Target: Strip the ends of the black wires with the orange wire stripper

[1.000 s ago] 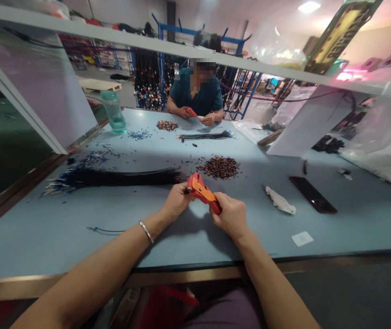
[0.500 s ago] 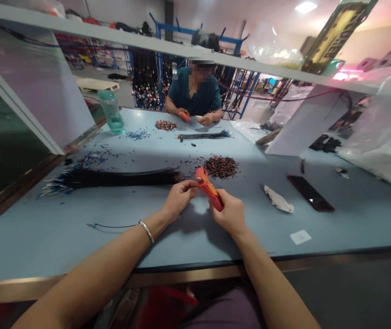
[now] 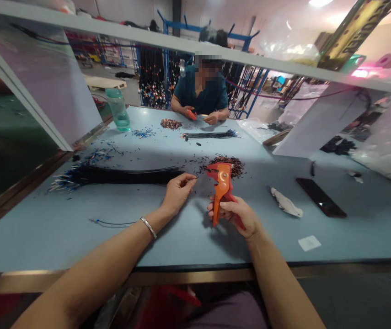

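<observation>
My right hand [image 3: 238,214] grips a red and orange wire stripper [image 3: 222,185], held upright with its handles spread apart and its head turned left. Left of the tool, my left hand [image 3: 179,192] is closed in a pinch, its fingertips apart from the jaws. A thin black wire [image 3: 118,223] with a blue end passes out of sight behind my left wrist; its other end appears to be in the pinch. Beyond my left hand lies a thick bundle of black wires [image 3: 130,176] with blue and white ends at the left. Behind the tool sits a pile of small copper-and-black offcuts [image 3: 238,168].
A dark phone [image 3: 320,196], a crumpled white scrap [image 3: 286,202] and a white paper square [image 3: 309,243] lie at right. Across the table [image 3: 168,242], a person [image 3: 200,91] holds a similar red tool near a smaller wire bundle [image 3: 212,135]. A green bottle [image 3: 118,109] stands far left.
The wire stripper has come away from my left fingertips to the right and turned upright, its handles now spread. My left hand stays pinched in nearly the same place. The whole view has shifted slightly.
</observation>
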`<state>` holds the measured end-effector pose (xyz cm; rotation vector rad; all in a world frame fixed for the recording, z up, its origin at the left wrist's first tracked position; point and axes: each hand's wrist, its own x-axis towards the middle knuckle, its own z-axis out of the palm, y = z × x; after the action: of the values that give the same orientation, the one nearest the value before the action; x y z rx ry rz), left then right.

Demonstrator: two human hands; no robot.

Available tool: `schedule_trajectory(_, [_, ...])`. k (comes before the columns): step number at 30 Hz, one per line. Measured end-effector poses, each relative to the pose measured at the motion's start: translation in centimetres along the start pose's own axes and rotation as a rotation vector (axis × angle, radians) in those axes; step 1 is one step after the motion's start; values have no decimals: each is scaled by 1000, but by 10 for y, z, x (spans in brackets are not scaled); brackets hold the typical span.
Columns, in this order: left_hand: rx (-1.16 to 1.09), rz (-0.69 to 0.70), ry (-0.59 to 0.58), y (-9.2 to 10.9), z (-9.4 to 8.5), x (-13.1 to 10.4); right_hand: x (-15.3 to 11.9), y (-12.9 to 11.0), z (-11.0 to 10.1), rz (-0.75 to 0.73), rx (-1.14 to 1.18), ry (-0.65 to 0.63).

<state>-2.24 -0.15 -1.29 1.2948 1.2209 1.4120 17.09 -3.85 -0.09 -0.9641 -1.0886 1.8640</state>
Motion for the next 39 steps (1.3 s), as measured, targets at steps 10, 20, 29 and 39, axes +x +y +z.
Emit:
schedule_trajectory(10, [164,140,12,5,-2,-4,-2,-2,-1,45,0,-88])
schedule_trajectory(20, [151,209,-25,7,-1,-7,-4,-1,0,44,-31,-143])
schedule_trajectory(29, [155,227,-29,5,-1,-7,-6,-1,2,46,-56,-173])
schedule_trajectory(39, [233,306,-17,5,-2,-7,-6,-1,4,33,-83,-157])
